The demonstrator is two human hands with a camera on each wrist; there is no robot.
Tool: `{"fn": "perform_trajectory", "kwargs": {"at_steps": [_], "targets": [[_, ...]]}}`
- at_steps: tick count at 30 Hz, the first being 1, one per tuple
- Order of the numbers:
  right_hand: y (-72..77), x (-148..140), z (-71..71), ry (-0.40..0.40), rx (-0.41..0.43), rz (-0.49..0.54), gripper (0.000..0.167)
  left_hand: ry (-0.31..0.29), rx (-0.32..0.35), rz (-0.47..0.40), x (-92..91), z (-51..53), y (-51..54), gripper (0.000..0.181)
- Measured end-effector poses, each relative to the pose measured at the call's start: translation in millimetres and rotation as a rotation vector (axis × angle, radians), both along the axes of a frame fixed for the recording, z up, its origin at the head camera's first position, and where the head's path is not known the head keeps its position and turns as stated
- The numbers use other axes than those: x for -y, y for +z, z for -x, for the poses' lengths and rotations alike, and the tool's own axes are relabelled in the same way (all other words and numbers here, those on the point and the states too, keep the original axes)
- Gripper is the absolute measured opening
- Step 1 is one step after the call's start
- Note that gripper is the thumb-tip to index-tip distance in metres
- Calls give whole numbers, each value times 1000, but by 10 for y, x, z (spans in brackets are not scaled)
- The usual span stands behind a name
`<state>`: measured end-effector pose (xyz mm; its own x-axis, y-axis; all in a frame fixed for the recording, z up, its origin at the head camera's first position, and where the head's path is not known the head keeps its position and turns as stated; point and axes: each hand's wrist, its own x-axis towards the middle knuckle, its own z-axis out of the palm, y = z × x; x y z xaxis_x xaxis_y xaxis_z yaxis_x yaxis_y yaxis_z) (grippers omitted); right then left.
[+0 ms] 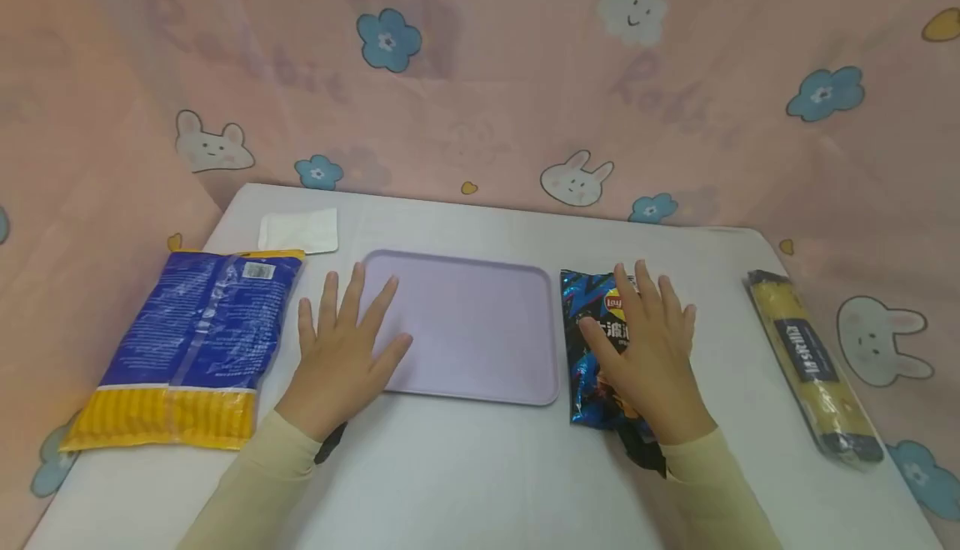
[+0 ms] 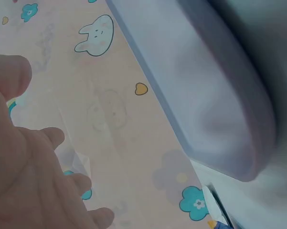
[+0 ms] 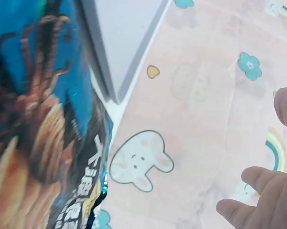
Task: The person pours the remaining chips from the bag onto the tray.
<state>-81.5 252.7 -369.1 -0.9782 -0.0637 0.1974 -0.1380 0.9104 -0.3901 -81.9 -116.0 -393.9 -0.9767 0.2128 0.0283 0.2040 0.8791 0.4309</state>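
Note:
A lilac tray lies on the white table, its corner also showing in the left wrist view. My left hand, fingers spread, is over the tray's left edge and holds nothing. On the right, my right hand is spread above a dark blue chip bag and covers part of it; whether it touches the bag I cannot tell. The bag fills the left of the right wrist view, with the right fingers apart from it.
A large blue and yellow bag lies at the left, with a white flat packet behind it. A long yellow package with a dark label lies near the right edge. Patterned pink cloth stands behind the table.

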Motion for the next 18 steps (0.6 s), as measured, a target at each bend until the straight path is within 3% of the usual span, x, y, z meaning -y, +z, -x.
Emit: {"fn": "perform_trajectory", "kwargs": {"at_steps": [4, 10, 18], "targets": [[-23, -39, -61, -8, 7, -7, 87, 6, 35, 4, 51, -36, 6, 73], [-124, -77, -179, 7, -13, -30, 85, 7, 150, 22, 145, -48, 62, 61], [-294, -61, -343, 18, 14, -54, 85, -6, 262, 53, 210, -36, 25, 55]]}}
